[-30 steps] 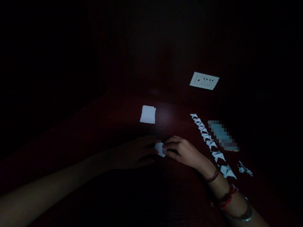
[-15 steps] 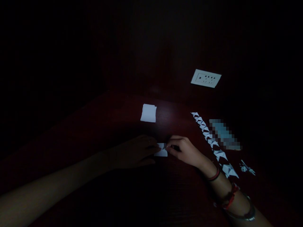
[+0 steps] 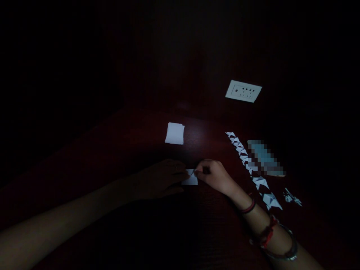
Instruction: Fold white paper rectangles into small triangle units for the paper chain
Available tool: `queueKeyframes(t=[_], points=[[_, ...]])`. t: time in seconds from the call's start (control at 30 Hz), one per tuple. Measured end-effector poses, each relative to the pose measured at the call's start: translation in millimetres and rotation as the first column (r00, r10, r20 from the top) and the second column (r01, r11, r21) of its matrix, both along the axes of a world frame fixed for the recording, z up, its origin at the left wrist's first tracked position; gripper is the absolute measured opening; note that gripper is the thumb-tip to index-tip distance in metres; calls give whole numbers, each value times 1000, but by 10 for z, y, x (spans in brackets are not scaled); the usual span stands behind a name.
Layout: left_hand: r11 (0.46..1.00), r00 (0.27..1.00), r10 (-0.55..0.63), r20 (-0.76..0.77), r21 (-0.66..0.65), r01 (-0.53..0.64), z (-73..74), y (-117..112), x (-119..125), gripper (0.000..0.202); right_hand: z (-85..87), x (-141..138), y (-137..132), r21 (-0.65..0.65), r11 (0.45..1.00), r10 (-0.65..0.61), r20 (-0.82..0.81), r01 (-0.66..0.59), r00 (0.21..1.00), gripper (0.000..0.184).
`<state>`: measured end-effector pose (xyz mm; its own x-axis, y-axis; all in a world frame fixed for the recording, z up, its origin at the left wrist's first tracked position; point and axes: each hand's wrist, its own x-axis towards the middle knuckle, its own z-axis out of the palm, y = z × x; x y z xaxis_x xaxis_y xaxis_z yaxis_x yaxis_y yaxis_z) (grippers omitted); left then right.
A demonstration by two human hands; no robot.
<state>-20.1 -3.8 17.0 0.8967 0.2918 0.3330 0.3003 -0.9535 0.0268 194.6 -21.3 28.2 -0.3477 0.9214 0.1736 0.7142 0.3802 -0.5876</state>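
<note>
A small white piece of paper (image 3: 190, 180) lies on the dark red table between my two hands, with a crease or raised flap near its upper edge. My right hand (image 3: 215, 174) pinches that flap at the paper's upper right corner, thumb and forefinger together. From the left, my left hand (image 3: 165, 178) rests flat in shadow, its fingers stretched out and their tips touching the paper's left edge. Beyond the hands sits a stack of white paper sheets (image 3: 174, 134). To the right runs a row of folded white paper pieces (image 3: 240, 150).
A blurred-out flat object, perhaps a phone (image 3: 266, 158), lies right of the folded row. Nearer me is a small bunch of pale, thin things (image 3: 291, 198) I cannot make out. A wall socket (image 3: 243, 91) is set above the table's back. The surroundings are very dark.
My right hand has shifted slightly left, its thumb and forefinger closing on the paper's upper corner and lifting the flap. My left hand stays nearly in place. The whole view has shifted slightly.
</note>
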Motion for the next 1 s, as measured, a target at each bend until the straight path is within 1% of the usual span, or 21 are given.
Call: queueKeyframes(t=[0.17,0.3,0.43,0.6,0.73,0.83,0.9,0.97,1.0], points=[[1000,1000,13,0,-5,-13,15,-15,13,32,6,-14,8,-77,996,-42,16,43,999,10],[1000,999,22,23,-11,-21,1,-11,15,33,15,-21,23,-82,995,-61,35,64,998,9],[998,998,51,22,-26,-50,-13,-19,10,38,24,-23,32,-96,992,-74,56,79,996,9],[999,999,28,21,-19,-27,-2,-32,21,32,19,-15,38,-98,990,-99,62,104,993,7],[1000,1000,23,16,-20,-23,1,-22,49,32,-14,-5,45,-88,991,-95,59,100,994,8],[999,999,32,19,-39,-31,0,-14,65,29,-33,9,42,-35,995,-93,38,94,995,7],[998,999,41,26,-51,-40,3,-13,71,26,-19,34,26,52,997,-61,23,59,998,7],[998,999,44,27,-48,-43,8,-15,73,26,20,75,-1,144,989,29,34,-33,999,6],[998,999,44,23,-44,-42,10,-15,74,26,46,100,-17,164,981,100,55,-108,993,9]])
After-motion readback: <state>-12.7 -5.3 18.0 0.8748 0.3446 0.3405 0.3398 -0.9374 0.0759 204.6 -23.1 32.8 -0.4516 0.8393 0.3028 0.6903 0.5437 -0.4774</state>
